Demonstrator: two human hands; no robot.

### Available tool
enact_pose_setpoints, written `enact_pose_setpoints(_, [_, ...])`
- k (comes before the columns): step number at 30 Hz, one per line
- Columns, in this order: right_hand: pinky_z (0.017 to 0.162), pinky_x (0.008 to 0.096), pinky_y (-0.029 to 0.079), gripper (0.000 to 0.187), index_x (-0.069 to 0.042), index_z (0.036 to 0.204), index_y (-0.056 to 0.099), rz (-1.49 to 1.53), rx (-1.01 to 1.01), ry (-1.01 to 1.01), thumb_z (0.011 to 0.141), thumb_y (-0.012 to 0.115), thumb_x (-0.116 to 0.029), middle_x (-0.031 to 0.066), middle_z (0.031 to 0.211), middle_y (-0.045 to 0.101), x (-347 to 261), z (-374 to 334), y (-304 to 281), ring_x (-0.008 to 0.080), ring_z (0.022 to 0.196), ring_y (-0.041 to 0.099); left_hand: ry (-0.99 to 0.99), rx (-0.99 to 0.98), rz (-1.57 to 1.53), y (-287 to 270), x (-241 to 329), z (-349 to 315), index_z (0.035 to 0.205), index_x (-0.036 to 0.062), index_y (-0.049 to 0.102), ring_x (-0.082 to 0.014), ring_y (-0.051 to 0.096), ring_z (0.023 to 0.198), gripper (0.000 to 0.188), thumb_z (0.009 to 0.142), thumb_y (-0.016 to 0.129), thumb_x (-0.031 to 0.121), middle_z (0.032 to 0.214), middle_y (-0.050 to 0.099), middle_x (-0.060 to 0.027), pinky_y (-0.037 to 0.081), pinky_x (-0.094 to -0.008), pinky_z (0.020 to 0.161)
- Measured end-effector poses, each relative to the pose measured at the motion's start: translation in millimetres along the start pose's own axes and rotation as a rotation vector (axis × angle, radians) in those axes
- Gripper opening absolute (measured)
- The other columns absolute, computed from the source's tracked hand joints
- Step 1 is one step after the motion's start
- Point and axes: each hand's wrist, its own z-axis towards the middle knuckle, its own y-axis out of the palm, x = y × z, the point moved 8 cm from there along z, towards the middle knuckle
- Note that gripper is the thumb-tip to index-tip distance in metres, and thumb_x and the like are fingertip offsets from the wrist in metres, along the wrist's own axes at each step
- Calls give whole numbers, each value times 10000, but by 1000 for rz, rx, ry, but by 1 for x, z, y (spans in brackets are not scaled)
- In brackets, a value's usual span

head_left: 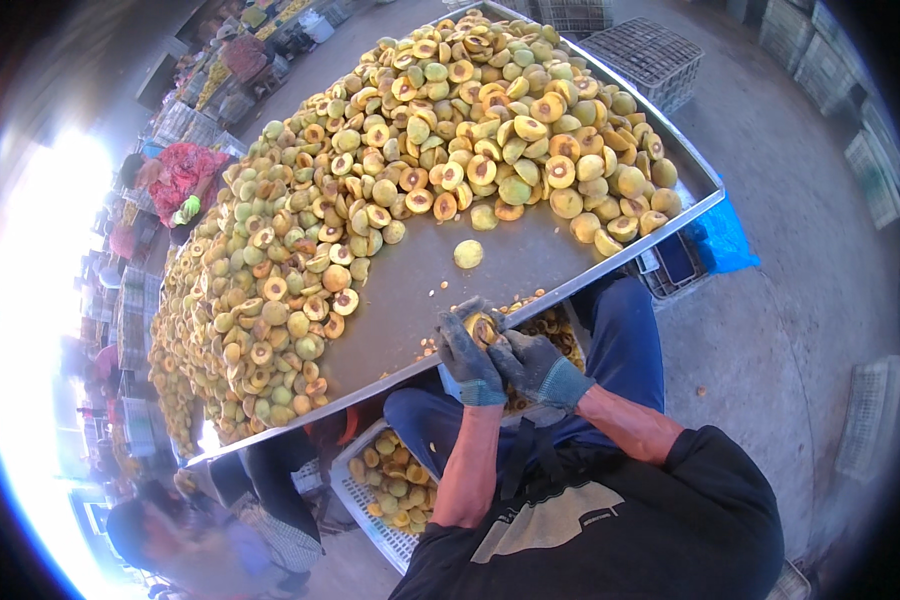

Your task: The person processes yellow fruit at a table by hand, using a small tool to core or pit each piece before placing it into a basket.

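Both my hands wear dark gloves with teal cuffs and meet over the near edge of a metal-rimmed table (pixel 420 368). In my left hand (pixel 464 352) is a halved yellow peach (pixel 483 327), its brownish cut side showing. My right hand (pixel 542 368) is closed against the same fruit; whether a small tool sits in its fingers is hidden. Just beyond the hands, a single peach half (pixel 468 254) lies apart on the tabletop. A large heap of halved peaches (pixel 370 165) covers the far and left parts of the table.
Below my hands, between my knees, a crate holds scraps (pixel 560 335). At lower left stands a white crate of peach halves (pixel 395 480), near a blurred co-worker (pixel 200 540). Another person in red (pixel 185 180) works at the far left. A plastic crate (pixel 645 55) stands beyond the table's right edge.
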Motion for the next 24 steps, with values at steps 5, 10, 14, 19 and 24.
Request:
enact_pose_setpoints(5, [688, 450, 501, 254, -5, 1021, 625, 38, -24, 29, 997, 517, -234, 261, 868, 635, 5, 2, 0, 419, 797, 638, -15, -51, -78, -1, -6, 4, 991, -17, 636, -178, 657, 769, 404, 1046, 449, 337, 874, 673, -105, 564, -306, 704])
enact_pose_setpoints(10, [746, 386, 496, 318, 13, 1040, 633, 341, -80, 173, 1023, 498, -274, 245, 867, 643, 16, -4, 6, 343, 764, 619, -16, 4, 3, 1, 2, 1, 919, -3, 652, -156, 646, 735, 389, 1038, 475, 322, 862, 677, -98, 549, -285, 675])
enact_pose_setpoints(14, [763, 344, 493, 358, 30, 1078, 638, 548, -243, 308, 1037, 490, -293, 183, 864, 659, 9, -10, 8, 223, 771, 600, 9, -9, 42, -6, 1, 2, 886, 14, 646, -132, 629, 717, 362, 1032, 493, 307, 847, 670, -80, 530, -265, 645])
enact_pose_setpoints(19, [736, 308, 493, 372, 20, 1116, 642, 383, -296, 177, 1038, 501, -316, 93, 848, 637, 6, -9, 11, 125, 785, 549, -30, 83, -19, -14, -8, 4, 853, 30, 628, -114, 616, 724, 348, 1029, 501, 302, 836, 657, -64, 512, -248, 628])
enact_pose_setpoints(24, [711, 300, 485, 353, -23, 1169, 634, 770, -399, 509, 1039, 496, -321, 60, 793, 574, 17, -23, 22, 144, 745, 532, 93, -147, 79, -2, 8, -1, 954, 0, 654, -151, 646, 805, 446, 1025, 472, 401, 893, 680, -73, 538, -296, 747])
